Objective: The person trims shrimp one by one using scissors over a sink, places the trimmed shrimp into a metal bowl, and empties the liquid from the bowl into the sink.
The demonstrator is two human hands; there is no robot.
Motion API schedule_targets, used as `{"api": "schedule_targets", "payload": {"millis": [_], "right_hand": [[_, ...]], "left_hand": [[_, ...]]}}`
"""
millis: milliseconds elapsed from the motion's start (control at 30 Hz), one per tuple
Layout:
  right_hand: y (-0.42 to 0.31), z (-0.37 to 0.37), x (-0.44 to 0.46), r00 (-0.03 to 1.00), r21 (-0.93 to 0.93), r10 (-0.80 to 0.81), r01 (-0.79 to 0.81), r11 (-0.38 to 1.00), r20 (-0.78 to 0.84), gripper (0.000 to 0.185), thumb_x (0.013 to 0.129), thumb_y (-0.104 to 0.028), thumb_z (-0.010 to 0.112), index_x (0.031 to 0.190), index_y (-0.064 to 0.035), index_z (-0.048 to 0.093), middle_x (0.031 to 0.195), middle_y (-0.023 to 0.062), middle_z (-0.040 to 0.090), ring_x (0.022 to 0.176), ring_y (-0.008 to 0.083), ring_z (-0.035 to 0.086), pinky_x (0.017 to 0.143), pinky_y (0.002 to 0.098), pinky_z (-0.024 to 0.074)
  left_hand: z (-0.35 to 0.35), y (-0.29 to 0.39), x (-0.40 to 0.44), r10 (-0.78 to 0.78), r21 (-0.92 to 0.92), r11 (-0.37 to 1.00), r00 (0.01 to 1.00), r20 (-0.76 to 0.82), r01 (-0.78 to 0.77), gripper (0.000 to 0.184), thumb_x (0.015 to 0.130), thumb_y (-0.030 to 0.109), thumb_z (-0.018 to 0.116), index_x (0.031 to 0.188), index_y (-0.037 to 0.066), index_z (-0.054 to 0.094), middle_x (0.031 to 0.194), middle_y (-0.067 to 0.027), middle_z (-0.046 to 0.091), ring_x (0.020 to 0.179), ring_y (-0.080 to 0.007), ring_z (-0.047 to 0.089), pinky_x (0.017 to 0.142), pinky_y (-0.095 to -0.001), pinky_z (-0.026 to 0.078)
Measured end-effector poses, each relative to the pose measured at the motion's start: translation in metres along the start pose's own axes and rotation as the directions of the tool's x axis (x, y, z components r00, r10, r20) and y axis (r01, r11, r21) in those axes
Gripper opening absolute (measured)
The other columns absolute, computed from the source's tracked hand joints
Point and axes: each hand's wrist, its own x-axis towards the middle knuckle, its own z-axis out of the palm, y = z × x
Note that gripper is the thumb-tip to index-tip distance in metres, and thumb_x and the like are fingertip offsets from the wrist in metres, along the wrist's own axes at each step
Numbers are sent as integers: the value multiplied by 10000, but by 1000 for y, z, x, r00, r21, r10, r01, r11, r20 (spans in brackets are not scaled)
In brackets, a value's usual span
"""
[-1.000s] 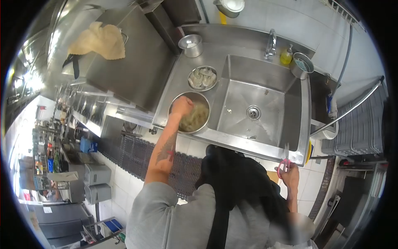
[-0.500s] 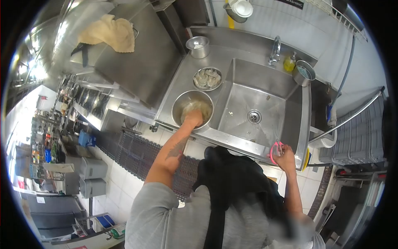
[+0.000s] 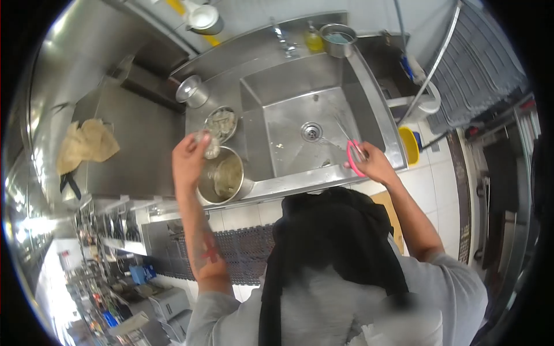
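Observation:
My left hand (image 3: 189, 160) is closed on a greyish, translucent piece (image 3: 210, 147) that looks like a shrimp, held above the left rim of a deep metal pot. The pot (image 3: 245, 187) holds cloudy liquid and more pieces. Just behind it sits a small metal bowl (image 3: 232, 134) of similar pale pieces. Over the front edge of the sink (image 3: 294, 151), my right hand (image 3: 373, 164) grips pink-handled scissors (image 3: 353, 157), their blades pointing up and left over the basin.
A metal container (image 3: 193, 92) stands at the counter's back left. Behind the sink are a faucet (image 3: 284, 41), a yellow soap bottle (image 3: 313, 39) and a metal pot (image 3: 338, 41). A beige cloth (image 3: 89, 143) lies on the left surface; a yellow bucket (image 3: 410, 145) stands right.
My left hand has come up out of the pot with a greyish piece. My right hand has brought the scissors over the sink's front edge. The view has turned.

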Motion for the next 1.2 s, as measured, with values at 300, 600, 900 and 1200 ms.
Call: {"api": "schedule_targets", "payload": {"millis": [300, 600, 900, 1200], "right_hand": [[-27, 29, 4, 941, 451, -212, 74, 889, 263, 442, 864, -400, 822, 1091, -51, 674, 931, 14, 642, 868, 120, 585, 820, 295, 467], [-21, 60, -3, 932, 638, -210, -29, 769, 295, 595, 803, -593, 818, 995, -45, 688, 907, 55, 657, 880, 146, 600, 808, 296, 461], [-43, 57, -10, 959, 447, -173, 56, 893, 225, 644, 734, -600, 865, 921, -25, 643, 791, 56, 597, 765, 165, 574, 724, 330, 473], [-57, 53, -16, 948, 394, -152, 30, 919, 281, 676, 697, -612, 882, 897, -21, 622, 764, 65, 601, 719, 168, 585, 681, 334, 476]], "left_hand": [[202, -20, 41, -69, -109, 986, 905, 419, 126, 300, 963, 225, 726, 1170, 8, 737, 888, -49, 753, 800, -102, 686, 651, -254, 528], [231, -41, 27, -167, -427, 826, 883, 438, 368, 494, 957, -47, 642, 1408, -72, 441, 1106, -187, 712, 963, -216, 716, 844, -302, 613], [216, -32, 7, -21, -378, 918, 965, 262, 122, 270, 919, -69, 658, 1077, -15, 445, 1029, -212, 729, 918, -234, 735, 802, -318, 598], [210, -37, 4, 33, -394, 918, 978, 205, 51, 262, 911, -62, 657, 1075, -2, 462, 986, -186, 740, 894, -204, 732, 757, -301, 582]]}}
